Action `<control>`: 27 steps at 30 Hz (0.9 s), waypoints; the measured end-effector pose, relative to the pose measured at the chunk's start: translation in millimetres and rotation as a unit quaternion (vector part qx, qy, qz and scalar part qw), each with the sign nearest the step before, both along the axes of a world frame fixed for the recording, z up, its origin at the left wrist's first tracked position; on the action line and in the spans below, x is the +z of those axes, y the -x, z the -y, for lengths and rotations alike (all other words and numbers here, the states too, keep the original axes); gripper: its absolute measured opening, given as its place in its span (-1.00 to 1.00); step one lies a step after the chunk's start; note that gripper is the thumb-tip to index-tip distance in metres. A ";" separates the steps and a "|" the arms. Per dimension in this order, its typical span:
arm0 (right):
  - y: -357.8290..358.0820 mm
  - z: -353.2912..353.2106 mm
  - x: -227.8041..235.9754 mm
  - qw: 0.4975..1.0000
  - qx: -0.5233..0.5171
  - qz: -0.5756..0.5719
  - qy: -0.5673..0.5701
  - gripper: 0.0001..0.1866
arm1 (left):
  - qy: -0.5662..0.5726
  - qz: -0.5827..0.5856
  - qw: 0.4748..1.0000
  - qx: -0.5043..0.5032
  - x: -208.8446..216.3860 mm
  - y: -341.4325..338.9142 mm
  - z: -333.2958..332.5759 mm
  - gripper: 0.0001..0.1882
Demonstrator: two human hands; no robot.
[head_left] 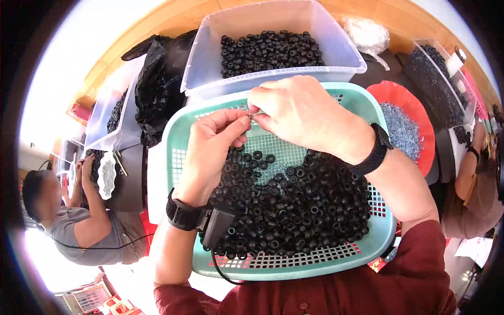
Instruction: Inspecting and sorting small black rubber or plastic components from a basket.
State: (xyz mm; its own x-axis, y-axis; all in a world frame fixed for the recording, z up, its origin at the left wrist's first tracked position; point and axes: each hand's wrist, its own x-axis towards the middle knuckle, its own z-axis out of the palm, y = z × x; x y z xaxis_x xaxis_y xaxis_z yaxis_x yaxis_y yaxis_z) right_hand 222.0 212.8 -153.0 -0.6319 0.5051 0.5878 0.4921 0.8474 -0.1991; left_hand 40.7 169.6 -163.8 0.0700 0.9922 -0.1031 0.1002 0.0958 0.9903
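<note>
Above a pale green plastic basket [176, 128], my left hand [207, 144] and my right hand [310, 113] meet fingertip to fingertip. Both are closed in a pinch on a tiny shiny metal piece [252, 114], too small for its exact kind to show. My fingers cover most of it. Under my hands the basket holds a heap of small black rings [294, 210] with round holes, thickest toward the near side. At the far middle its mesh bottom shows through. A dark strap circles each wrist, and a black box sits by the left one.
Beyond the basket stands a clear plastic bin [278, 73] of black rings. To the right, a red bowl [425, 113] holds small silvery-blue pieces [400, 126]. Black plastic bags [160, 84] and another bin [123, 123] lie left. Co-workers sit at the left [89, 226] and far right [470, 194].
</note>
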 end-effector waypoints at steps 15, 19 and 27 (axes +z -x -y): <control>-4.2 -4.7 14.8 0.914 0.030 0.001 0.405 -0.61 | -0.141 -0.150 0.979 0.013 -5.5 -9.7 4.1 -0.87; -4.2 -5.8 5.8 0.940 0.023 -0.051 0.338 -0.71 | -0.127 -0.110 0.986 0.017 -4.5 -10.4 3.5 -0.86; -5.0 -7.5 16.6 0.931 0.015 -0.174 0.321 -0.85 | 0.097 0.094 0.989 -0.064 -3.5 1.2 2.0 -0.79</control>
